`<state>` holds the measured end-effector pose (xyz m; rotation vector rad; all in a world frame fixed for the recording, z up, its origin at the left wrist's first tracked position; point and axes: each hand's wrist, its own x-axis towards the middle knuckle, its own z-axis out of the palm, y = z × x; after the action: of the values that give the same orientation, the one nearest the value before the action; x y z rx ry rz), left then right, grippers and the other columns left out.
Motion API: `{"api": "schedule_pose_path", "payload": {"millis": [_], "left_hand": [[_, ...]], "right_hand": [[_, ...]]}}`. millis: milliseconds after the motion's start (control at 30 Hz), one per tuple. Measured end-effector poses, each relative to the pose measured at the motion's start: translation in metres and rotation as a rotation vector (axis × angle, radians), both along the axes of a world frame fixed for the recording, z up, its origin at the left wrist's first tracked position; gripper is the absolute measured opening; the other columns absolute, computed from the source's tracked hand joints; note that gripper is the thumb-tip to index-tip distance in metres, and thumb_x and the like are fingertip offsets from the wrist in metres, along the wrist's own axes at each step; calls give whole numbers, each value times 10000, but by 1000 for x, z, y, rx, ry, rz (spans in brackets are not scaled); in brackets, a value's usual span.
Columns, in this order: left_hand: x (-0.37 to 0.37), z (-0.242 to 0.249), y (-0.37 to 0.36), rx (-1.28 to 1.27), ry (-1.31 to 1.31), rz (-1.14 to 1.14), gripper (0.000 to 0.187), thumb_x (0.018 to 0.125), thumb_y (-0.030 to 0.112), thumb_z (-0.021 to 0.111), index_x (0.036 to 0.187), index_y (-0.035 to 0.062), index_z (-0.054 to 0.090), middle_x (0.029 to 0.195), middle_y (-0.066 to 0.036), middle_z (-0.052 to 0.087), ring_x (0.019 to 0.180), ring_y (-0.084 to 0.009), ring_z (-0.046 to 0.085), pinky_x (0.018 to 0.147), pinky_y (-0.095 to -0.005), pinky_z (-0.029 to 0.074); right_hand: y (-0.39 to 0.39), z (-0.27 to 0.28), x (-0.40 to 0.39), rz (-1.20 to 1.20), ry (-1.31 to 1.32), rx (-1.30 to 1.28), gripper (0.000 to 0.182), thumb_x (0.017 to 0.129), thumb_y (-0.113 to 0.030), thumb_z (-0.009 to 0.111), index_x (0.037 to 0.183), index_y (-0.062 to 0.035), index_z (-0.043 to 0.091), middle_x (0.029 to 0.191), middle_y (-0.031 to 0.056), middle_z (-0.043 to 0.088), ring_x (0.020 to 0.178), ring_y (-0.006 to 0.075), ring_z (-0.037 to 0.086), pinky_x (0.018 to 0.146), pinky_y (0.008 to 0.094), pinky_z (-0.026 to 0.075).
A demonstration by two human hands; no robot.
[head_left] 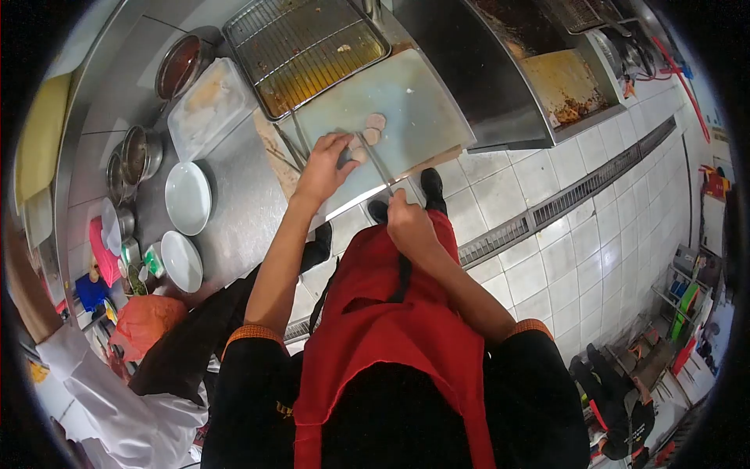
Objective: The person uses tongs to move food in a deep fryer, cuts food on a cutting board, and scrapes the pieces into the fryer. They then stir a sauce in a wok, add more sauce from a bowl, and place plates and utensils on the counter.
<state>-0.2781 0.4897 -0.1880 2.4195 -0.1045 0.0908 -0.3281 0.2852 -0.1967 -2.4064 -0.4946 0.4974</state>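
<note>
My right hand (410,227) is closed around the handle of a knife (379,164), whose blade slants up and left over the cutting board (426,98). On the blade's left side, the fingers of my left hand (328,164) pinch a pale piece of food (358,154), perhaps meat, against the board. Part of that piece is hidden by the fingers. Right of the blade lie pale round slices (376,122), close together beside the knife.
A tray with a wire rack (312,47) stands behind the board. Left on the steel counter (242,211) are white plates (187,198), a plastic container (209,105) and metal pots (141,155). A person in white sleeves (117,399) is at lower left. A fryer (562,78) stands right.
</note>
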Motion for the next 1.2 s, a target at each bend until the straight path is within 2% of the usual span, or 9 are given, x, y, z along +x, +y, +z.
{"api": "schedule_pose_path", "payload": {"millis": [167,233,533,667,733,867,933,1067,1200], "left_hand": [[3,-3,-5,89,-70,48,414,674,153,727,1037,22,576,986,-146,571,925,-307,542,796,-349,459],[4,2,-7,61,-37,77,424,665,167,735,1026,11,576,984,-149,572,924,-308,543,801,-350,456],[-3,-3,-35,66,-46,256,433,643,196,748,978,-20,580,944,-152,576,912,-330,505,824,-366,424],[-3,-3,-37,70,-27,256,410,640,174,739,973,-12,590,934,-148,579,900,-322,494,819,-368,416],[-3,-1,-36,79,-30,259,395,639,168,738,961,-12,595,931,-148,582,900,-319,495,822,-368,414],[-3,-3,-36,99,-87,242,355,635,157,738,923,-8,613,912,-145,597,898,-310,499,827,-367,410],[-3,-3,-36,100,-79,257,351,632,154,739,919,-7,615,907,-143,602,898,-308,500,824,-366,411],[-2,-5,-38,101,-80,296,381,609,123,743,946,-3,618,942,-127,606,907,-303,490,816,-355,419],[-4,-4,-41,84,-86,333,377,611,125,744,943,-5,620,940,-127,608,909,-303,489,817,-360,420]], "right_hand": [[10,7,2,44,-61,-17,169,813,-63,410,947,32,371,749,279,577,682,423,597,581,478,491],[12,11,4,10,2,-145,179,826,-88,400,958,30,372,756,274,582,696,411,603,579,457,502],[-5,34,18,22,94,-314,174,852,-136,395,975,-14,388,695,212,609,639,380,615,575,454,506],[-12,30,21,57,81,-330,166,852,-135,395,970,-19,388,692,211,610,650,375,619,571,454,506],[-12,27,22,19,110,-247,127,854,-137,402,910,-28,368,658,275,573,649,448,582,581,526,471],[-9,24,27,42,135,-291,128,856,-134,392,924,-27,375,685,275,580,660,447,585,604,530,469],[-3,20,31,93,18,-322,150,845,-118,380,953,-20,413,682,209,609,650,370,620,566,465,501],[-1,1,35,82,-60,-241,143,847,-122,375,938,-21,419,675,222,601,648,388,612,566,481,494],[-42,16,8,39,193,-271,149,850,-128,371,929,-7,407,662,241,588,645,411,599,558,497,484]]}}
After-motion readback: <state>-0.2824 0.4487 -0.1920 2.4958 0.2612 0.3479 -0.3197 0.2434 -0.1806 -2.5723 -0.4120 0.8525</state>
